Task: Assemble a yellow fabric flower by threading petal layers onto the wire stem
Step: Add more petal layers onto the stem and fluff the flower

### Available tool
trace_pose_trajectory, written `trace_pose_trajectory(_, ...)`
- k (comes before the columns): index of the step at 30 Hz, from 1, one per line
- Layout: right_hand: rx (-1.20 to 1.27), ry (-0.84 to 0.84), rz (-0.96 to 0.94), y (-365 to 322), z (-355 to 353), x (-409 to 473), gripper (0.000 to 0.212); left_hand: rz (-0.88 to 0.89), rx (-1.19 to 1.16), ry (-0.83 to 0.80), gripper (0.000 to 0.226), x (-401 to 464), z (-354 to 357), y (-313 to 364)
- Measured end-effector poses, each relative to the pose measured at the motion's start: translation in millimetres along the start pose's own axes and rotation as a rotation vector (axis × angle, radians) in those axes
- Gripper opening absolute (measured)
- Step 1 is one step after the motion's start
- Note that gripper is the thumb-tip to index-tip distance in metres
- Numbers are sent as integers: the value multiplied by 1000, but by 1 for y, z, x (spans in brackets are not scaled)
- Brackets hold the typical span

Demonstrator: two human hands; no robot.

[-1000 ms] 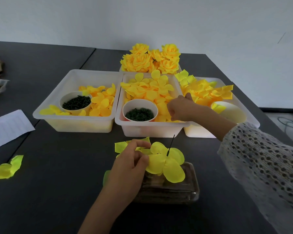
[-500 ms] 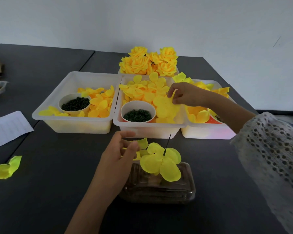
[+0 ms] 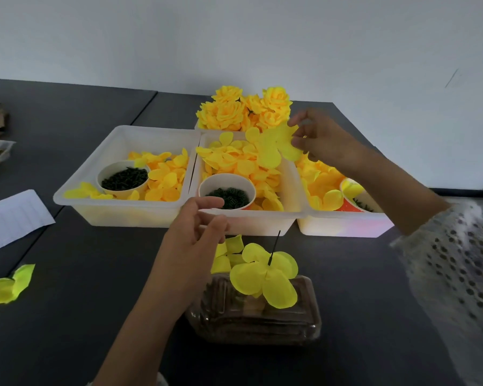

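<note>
I'm pinching a petal layer (image 3: 273, 146) in my right hand (image 3: 322, 140) above the middle tray (image 3: 289, 188) — my left hand (image 3: 191, 240) is hovering loose-fingered, holding nothing, beside the wire stem (image 3: 274, 247).

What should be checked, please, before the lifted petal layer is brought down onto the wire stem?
1. Right hand pinches petal layer: ok.
2. Only one layer picked up: cannot tell.
3. Wire stem tip bare and upright above the threaded petals: ok.
4. Left hand off the stem, holding nothing: ok.
5. Layer's centre hole found: cannot tell.
6. Clear plastic base steady: cannot tell.
</note>
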State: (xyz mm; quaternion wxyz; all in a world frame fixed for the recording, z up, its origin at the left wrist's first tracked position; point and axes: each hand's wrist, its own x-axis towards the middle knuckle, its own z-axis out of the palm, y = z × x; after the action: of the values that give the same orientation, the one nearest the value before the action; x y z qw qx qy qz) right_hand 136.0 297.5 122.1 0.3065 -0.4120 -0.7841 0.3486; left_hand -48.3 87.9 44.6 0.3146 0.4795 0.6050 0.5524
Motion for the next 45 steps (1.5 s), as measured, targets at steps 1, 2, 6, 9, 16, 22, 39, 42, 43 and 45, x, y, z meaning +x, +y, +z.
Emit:
trace_pose_trajectory(1, 100, -22, -37, -9, -2, -10, 26, 14, -8, 3, 17, 2, 0, 1)
trace_pose_trajectory(2, 183, -57, -76, -18, -3, -21, 28, 27, -15, 3, 18, 4, -1, 2)
trace_pose_trajectory(6, 420, -288, -86, -42, 3, -72, 30, 39, -66, -52, 39, 10, 0, 14)
trace_pose_trajectory(9, 403, -459, -43, -46, 5, -97, 35, -16, -136, -50, 64, 12, 4, 26)
trace_pose_trajectory(16, 326, -499, 144, -33, 11, -121, 37, 93, -48, -168, 48, 9, 5, 21)
trace_pose_trajectory(22, 439, -281, 257, -16, 29, -150, 27, 96, 132, -241, 60, 9, 8, 19)
trace_pose_trajectory(39, 579, 95, 301, -18, 55, -177, 22, -76, -111, -235, 24, 29, 20, 12)
trace_pose_trajectory(42, 552, 115, 308, -15, 56, -180, 22, -111, -124, -258, 21, 29, 23, 8)
trace_pose_trajectory(43, 538, 109, 301, -14, 57, -181, 22, -119, -118, -265, 21, 30, 23, 6)
trace_pose_trajectory(45, 499, 92, 290, -11, 60, -183, 24, -117, -61, -280, 23, 30, 21, 2)
